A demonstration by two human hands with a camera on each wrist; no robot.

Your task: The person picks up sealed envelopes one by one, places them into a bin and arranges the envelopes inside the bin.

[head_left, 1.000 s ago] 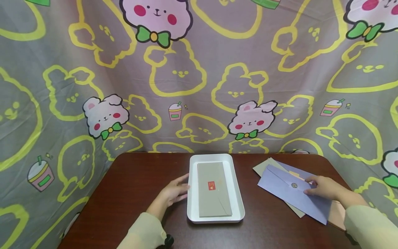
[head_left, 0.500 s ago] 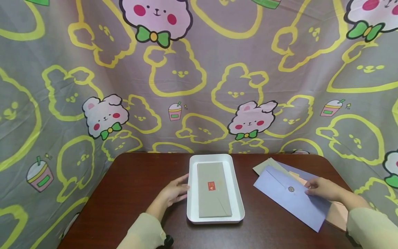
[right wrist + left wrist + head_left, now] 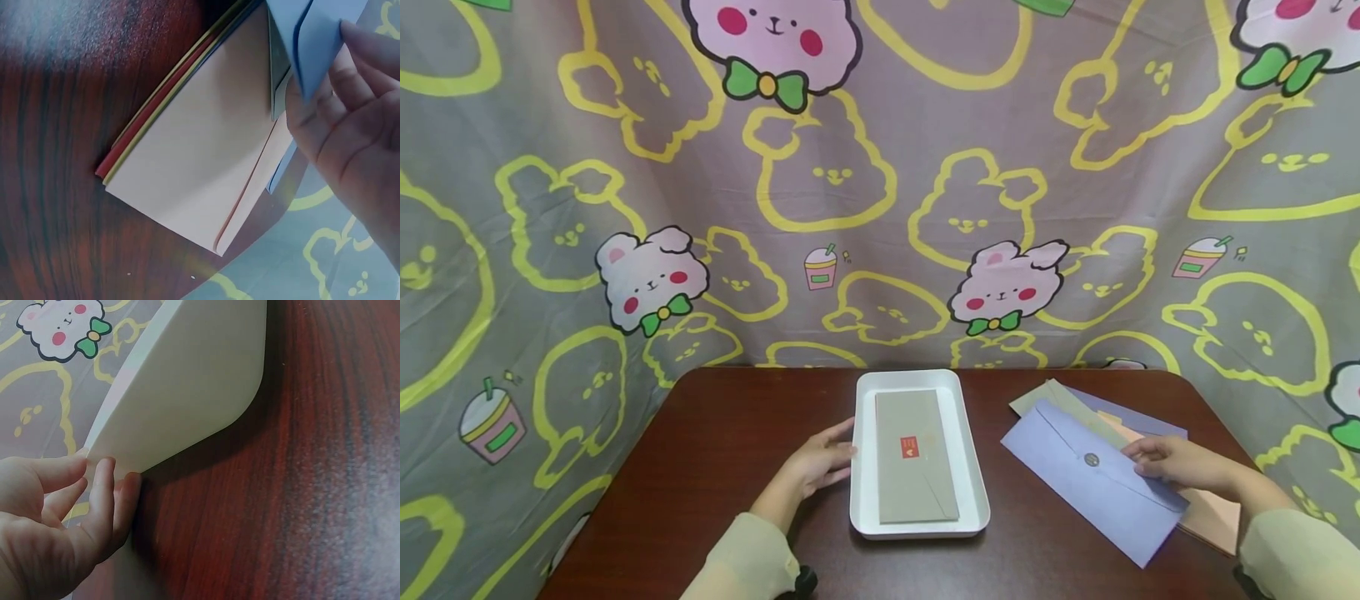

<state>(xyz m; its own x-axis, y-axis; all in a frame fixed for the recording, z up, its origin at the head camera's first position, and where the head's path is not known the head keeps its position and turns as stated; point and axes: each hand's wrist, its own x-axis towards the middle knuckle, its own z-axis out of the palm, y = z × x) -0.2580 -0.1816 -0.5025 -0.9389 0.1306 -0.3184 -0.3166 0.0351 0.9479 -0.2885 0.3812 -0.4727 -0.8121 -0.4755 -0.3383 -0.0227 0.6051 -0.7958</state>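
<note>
My right hand [image 3: 1183,462] pinches a lavender envelope [image 3: 1093,479] by its far right edge, thumb on top, over a loose pile of envelopes. The envelope has a round dark seal on its flap; only its folded corner shows at the top of the right wrist view. At the centre, my left hand [image 3: 820,460] touches the left side of a white tray [image 3: 973,475], fingertips against the outer wall [image 3: 181,394] and thumb right at the rim. A grey-green envelope [image 3: 917,492] with a red heart sticker lies lengthwise in the tray.
Beneath the held envelope lie a peach envelope [image 3: 200,125], another grey-green one [image 3: 1045,396] and another purple one [image 3: 1157,419]. Red and yellow edges [image 3: 134,147] show under the peach one. A patterned cloth [image 3: 880,208] hangs behind the dark wooden table [image 3: 737,433].
The lavender envelope has slid left and toward the front with my right hand, uncovering more of the peach envelope. My left hand and the tray have stayed in place.
</note>
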